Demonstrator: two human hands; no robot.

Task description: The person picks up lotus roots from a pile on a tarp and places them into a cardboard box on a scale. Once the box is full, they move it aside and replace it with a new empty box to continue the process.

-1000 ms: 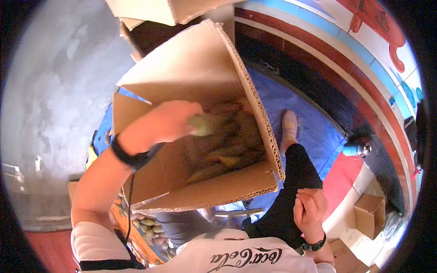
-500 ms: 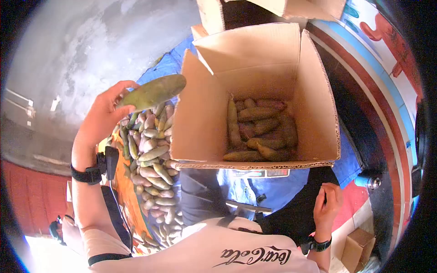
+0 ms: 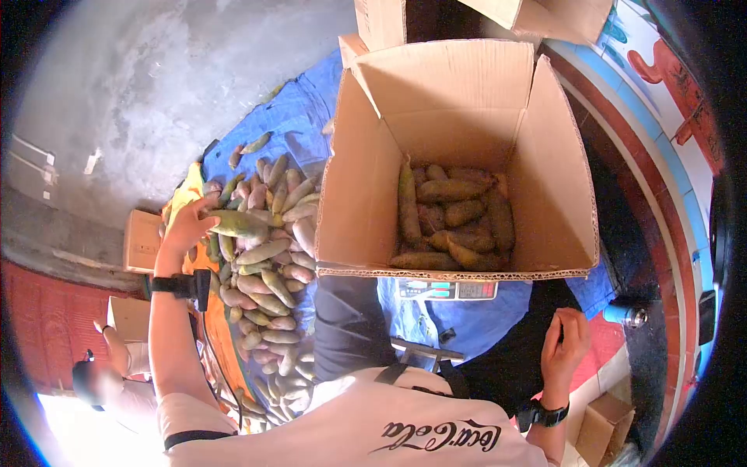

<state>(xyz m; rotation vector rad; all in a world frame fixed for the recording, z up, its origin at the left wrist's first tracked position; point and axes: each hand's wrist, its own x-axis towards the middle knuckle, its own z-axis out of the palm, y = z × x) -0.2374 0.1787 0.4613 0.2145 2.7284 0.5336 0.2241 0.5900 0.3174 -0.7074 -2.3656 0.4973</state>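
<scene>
My left hand [image 3: 189,226] is closed round the end of a long green radish [image 3: 240,224], held low over the pile. Beneath it spreads a heap of green and pinkish radishes [image 3: 268,303]. An open cardboard box [image 3: 459,86] stands in front of me, with several radishes [image 3: 459,214] lying on its bottom. Under the box's near edge shows a digital scale [image 3: 447,290]. Over my right thigh, my right hand [image 3: 564,342] is curled shut, and nothing shows in its fingers.
A blue tarp [image 3: 311,97] lies under the heap. More cardboard boxes stand behind [image 3: 381,23], at left [image 3: 142,240] and at lower right [image 3: 607,424]. At far left is another person [image 3: 117,381]. A blue cylindrical object [image 3: 622,314] lies at right.
My left hand has lowered the radish from beside the box's left wall down to the heap. The view has shifted slightly left, and my right hand stays over my thigh.
</scene>
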